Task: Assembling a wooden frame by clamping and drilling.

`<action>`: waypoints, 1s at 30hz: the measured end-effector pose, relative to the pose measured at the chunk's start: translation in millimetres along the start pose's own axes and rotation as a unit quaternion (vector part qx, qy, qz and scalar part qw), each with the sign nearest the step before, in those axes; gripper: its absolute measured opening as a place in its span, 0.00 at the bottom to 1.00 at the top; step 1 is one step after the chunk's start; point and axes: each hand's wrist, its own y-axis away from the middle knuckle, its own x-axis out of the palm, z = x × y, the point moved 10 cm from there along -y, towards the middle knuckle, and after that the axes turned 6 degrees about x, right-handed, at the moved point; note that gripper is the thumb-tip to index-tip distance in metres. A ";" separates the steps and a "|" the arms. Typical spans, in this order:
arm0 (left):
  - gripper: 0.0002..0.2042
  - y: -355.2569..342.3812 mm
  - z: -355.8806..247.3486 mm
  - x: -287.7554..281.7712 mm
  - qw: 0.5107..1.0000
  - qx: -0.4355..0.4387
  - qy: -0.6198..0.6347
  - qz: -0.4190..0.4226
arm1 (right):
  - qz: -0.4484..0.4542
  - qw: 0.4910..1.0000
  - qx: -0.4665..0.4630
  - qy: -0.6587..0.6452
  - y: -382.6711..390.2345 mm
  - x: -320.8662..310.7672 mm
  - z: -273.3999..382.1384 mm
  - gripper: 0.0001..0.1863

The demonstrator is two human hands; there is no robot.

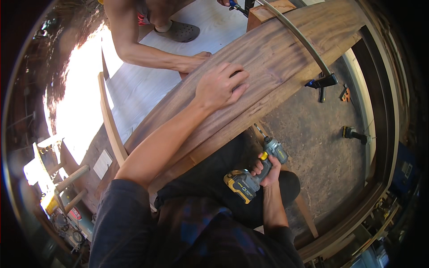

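Note:
My left hand (220, 85) lies flat, fingers spread, on a wide dark wooden board (277, 58) that runs from lower left to upper right. My right hand (267, 172) grips a grey cordless drill (261, 167) with a yellow-and-black battery, held below the board's near edge, its bit pointing up toward the underside of the board. Another person's hand (196, 60) rests on the board's far edge, their forearm coming from the upper left.
A long metal bar clamp (308, 49) crosses the board, its black jaw (324, 81) at the near edge. A wood block (268, 11) sits at the board's top end. Two more clamps (355, 134) lie on the gritty floor. A curved wooden strip (111, 125) stands left; a shoe (181, 31) is above.

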 end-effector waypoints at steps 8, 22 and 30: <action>0.16 -0.6 2.5 -3.8 1.000 -0.016 -0.017 -0.010 | 0.014 1.000 -0.016 -0.006 -0.8 -1.2 -8.1 0.22; 0.19 4.6 7.6 -0.6 1.000 -0.026 -0.012 -0.014 | 0.015 0.999 -0.022 0.024 -3.7 -12.3 -2.6 0.20; 0.20 7.6 5.0 -8.3 0.999 -0.025 -0.029 -0.020 | 0.011 0.999 -0.025 0.041 -5.6 -12.5 -0.7 0.19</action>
